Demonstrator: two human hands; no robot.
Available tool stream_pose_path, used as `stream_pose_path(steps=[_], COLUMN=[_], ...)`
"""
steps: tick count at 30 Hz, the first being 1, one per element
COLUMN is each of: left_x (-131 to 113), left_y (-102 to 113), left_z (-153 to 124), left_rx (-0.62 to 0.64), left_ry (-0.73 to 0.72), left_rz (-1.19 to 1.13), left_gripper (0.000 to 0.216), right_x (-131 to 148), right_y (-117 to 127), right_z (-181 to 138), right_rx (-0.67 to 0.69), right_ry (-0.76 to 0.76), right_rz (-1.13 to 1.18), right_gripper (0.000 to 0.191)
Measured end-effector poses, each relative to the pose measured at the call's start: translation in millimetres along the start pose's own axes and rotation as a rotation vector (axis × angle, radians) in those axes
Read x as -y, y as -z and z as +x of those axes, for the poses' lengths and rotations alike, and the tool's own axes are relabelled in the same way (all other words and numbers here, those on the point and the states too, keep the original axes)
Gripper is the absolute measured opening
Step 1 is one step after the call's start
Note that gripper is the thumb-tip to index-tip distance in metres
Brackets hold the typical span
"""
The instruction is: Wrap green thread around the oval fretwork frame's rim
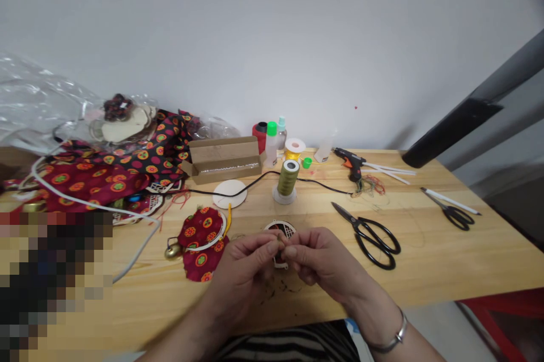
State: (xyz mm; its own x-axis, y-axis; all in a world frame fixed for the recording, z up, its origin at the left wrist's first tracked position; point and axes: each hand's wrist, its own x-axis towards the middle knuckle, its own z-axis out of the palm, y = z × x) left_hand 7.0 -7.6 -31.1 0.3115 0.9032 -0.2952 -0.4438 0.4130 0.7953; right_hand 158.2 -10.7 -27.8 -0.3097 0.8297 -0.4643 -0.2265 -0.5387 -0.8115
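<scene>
My left hand (244,268) and my right hand (321,263) meet at the front middle of the wooden table (425,260). Both are closed in a pinch, fingertips touching, on a bit of olive green thread (281,244). Just behind the fingers lies a small round white-rimmed piece with dark red inside (281,231), partly hidden by them. A spool of olive green thread (288,178) stands upright a little beyond. A silver bracelet (393,339) is on my right wrist.
Black scissors (374,237) lie right of my hands, a smaller pair (453,213) farther right. A glue gun (351,162), bottles (272,141), a cardboard box (223,158) and a white disc (229,193) sit behind. Red patterned fabric (102,172), a fabric round (199,240) and cables lie left.
</scene>
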Motion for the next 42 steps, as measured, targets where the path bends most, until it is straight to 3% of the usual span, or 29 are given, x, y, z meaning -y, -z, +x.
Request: stream_pose_path(steps=[10, 31, 39, 42], left_x=[5, 2, 0, -2], left_y=[4, 1, -1, -3], left_z=[3, 5, 5, 4], left_rx=[-0.103, -0.150, -0.160, -0.146], left_ry=[-0.011, -0.034, -0.013, -0.019], left_rz=[-0.052, -0.032, -0.027, 0.013], left_gripper=[0.012, 0.014, 0.019, 0.017], right_x=[-1, -3, 4, 6], right_y=[-8, -2, 2, -3], right_z=[0, -2, -7, -8], right_rx=[-0.193, -0.233, -0.326, -0.304], right_ry=[0.178, 0.299, 0.373, 0.385], right_rz=[-0.023, -0.196, -0.143, -0.138], right_gripper=[0.017, 0.015, 0.011, 0.009])
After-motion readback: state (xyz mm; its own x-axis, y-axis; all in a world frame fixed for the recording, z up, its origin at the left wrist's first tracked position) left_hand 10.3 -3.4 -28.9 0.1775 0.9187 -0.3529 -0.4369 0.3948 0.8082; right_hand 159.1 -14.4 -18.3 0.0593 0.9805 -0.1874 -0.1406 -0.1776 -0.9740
